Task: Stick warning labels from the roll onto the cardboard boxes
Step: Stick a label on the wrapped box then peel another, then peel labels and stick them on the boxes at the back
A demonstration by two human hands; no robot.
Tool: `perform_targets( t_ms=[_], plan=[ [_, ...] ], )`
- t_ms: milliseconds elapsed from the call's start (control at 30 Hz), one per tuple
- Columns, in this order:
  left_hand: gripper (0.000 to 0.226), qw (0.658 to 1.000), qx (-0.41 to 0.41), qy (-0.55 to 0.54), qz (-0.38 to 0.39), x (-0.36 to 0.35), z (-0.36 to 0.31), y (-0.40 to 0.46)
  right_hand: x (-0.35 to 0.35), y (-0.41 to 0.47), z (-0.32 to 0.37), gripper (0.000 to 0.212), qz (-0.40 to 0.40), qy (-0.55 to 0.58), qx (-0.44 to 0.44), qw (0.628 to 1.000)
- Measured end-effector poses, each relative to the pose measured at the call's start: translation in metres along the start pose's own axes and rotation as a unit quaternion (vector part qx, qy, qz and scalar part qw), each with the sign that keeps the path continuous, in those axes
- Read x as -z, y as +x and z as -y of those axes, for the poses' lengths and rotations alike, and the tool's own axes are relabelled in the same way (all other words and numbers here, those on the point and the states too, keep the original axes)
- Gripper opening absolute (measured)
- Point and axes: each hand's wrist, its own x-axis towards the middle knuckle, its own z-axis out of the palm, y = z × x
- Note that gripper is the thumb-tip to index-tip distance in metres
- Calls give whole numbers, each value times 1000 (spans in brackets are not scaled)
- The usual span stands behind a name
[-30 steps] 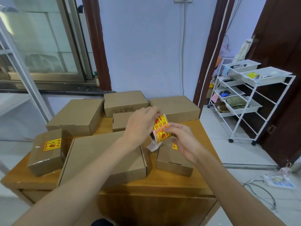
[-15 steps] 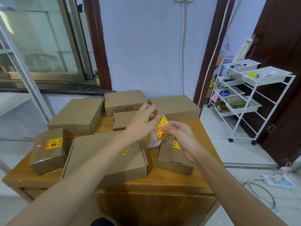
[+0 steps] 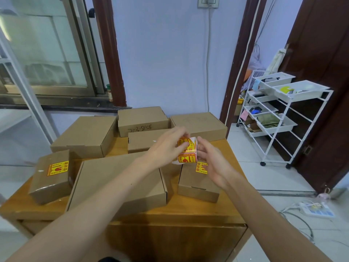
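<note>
Cardboard dominates the wooden table (image 3: 188, 208): plain matte brown boxes, all shut, with sharp folded edges. Farthest left sits a small box (image 3: 51, 176) wrapped in glossy clear tape, tilted a little, with a yellow-and-red warning label (image 3: 57, 168) stuck on its top. Behind it lies a wide flat box (image 3: 85, 135). Nearer the front edge is a large flat mailer box (image 3: 117, 182), its lid partly hidden under the left forearm. At the back, a box with handwritten digits (image 3: 142, 121) on its front face stands against the pale wall, with a lower box (image 3: 145, 141) just in front of it and another flat box (image 3: 200, 124) to its right. A small box at front right (image 3: 196, 183) carries a yellow label (image 3: 201, 168) near its far edge, partly covered by the right hand.

Both bare arms reach forward from the bottom corners and meet above the gap between the mailer box and the small right box. The left hand (image 3: 166, 146) has its fingers curled, thumb and fingertips pinching the upper part of the label roll (image 3: 188, 152), a short cylinder of white backing printed with yellow and red stickers. The right hand (image 3: 213, 159) is palm-inward, fingers closed on the roll's right side. The roll is held in the air, touching no box.

A white wire trolley (image 3: 279, 118) with plastic trays stands on the tiled floor at right.
</note>
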Motion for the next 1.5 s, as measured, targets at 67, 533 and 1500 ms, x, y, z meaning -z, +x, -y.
perform_targets(
  t_ms=[67, 533, 1500],
  plan=[
    [11, 1000, -29, -8, 4, -4, -3, -1, 1, 1, 1, 43, -11, 8, -12, 1000],
    [6, 999, -21, -14, -22, 0, -8, -10, 10, 9, -5, 27, -148, 67, -27, 986],
    [19, 933, 360, 12, -31, 1, 157, 10, -5, 51, -25, 30, -149, -47, 63, 986]
  ],
)
